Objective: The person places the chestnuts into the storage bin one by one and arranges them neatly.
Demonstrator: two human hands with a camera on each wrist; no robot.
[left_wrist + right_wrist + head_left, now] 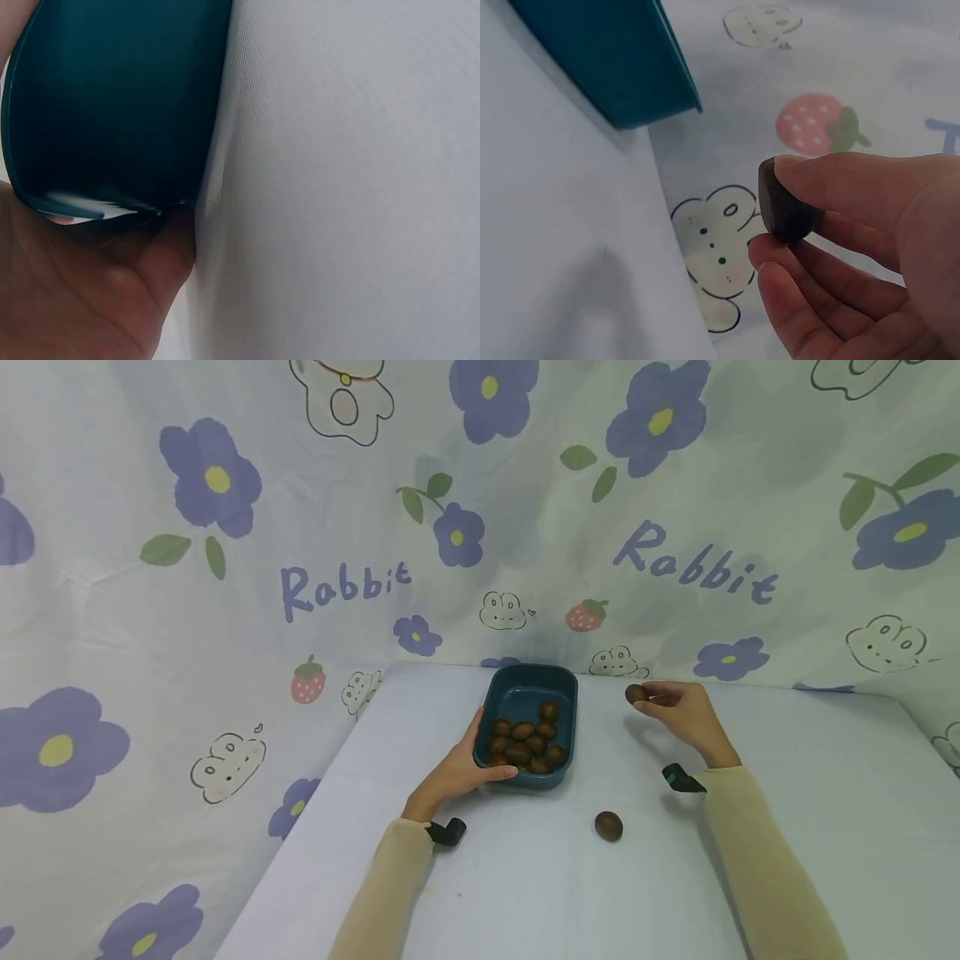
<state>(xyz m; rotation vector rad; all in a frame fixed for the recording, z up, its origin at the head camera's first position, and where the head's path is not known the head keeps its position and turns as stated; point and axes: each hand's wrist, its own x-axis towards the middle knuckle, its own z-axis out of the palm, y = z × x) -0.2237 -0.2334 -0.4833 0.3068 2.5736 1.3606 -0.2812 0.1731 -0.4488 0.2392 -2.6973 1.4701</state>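
Note:
A dark teal box (534,678) stands near the back of the table, its near half filled with several brown egg-shaped pieces (523,730). My left hand (455,770) grips its near left corner, with the thumb lying over the near rim and the fingers along the left wall. The left wrist view shows the box wall (120,97) rising beside that palm. To the right of the box, my right hand (684,714) pinches one brown egg-shaped piece (784,206) between thumb and fingertips, above the table. Its surface looks dark and smooth.
Another brown egg-shaped piece (608,826) lies on the white table (525,893), nearer to me and between my forearms. A white curtain (360,510) printed with purple flowers and rabbits hangs along the table's back and left edges.

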